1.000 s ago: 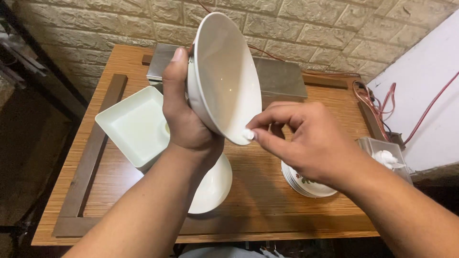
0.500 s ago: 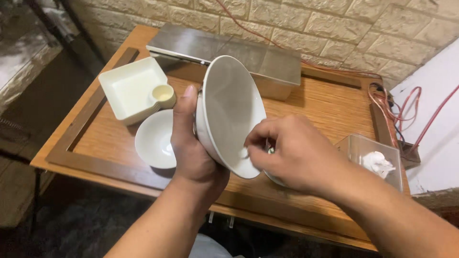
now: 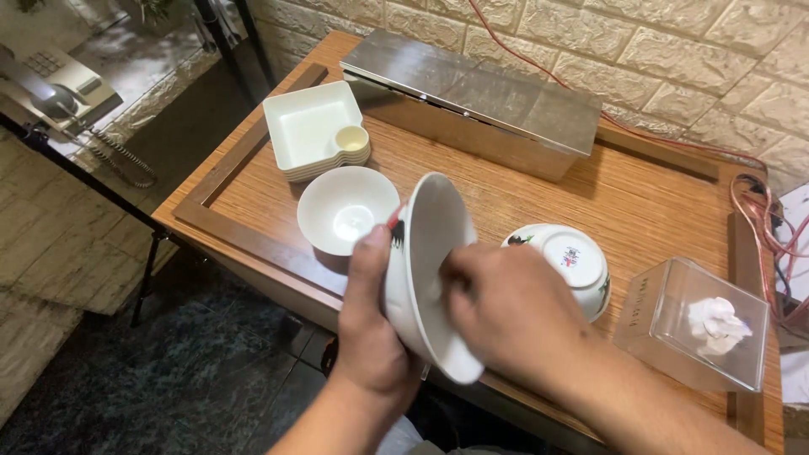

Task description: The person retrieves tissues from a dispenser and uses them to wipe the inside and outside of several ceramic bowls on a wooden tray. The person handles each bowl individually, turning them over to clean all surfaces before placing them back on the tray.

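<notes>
White bowl (image 3: 434, 278): tilted on edge above the near rim of the wooden table (image 3: 657, 202), held between both hands.
Left hand (image 3: 371, 337): fingers wrapped round the bowl's outside, thumb up along the rim, gripping firmly.
Right hand (image 3: 514, 316): fingers curled and pressed inside the bowl; whether they pinch anything, I cannot tell.
Nearby: plain bowl (image 3: 345, 211) just left, upturned patterned bowl (image 3: 569, 261) just right.
Further back: stacked square dishes (image 3: 308, 131), steel box (image 3: 472, 101).
Right edge: clear box (image 3: 695, 324).
</notes>
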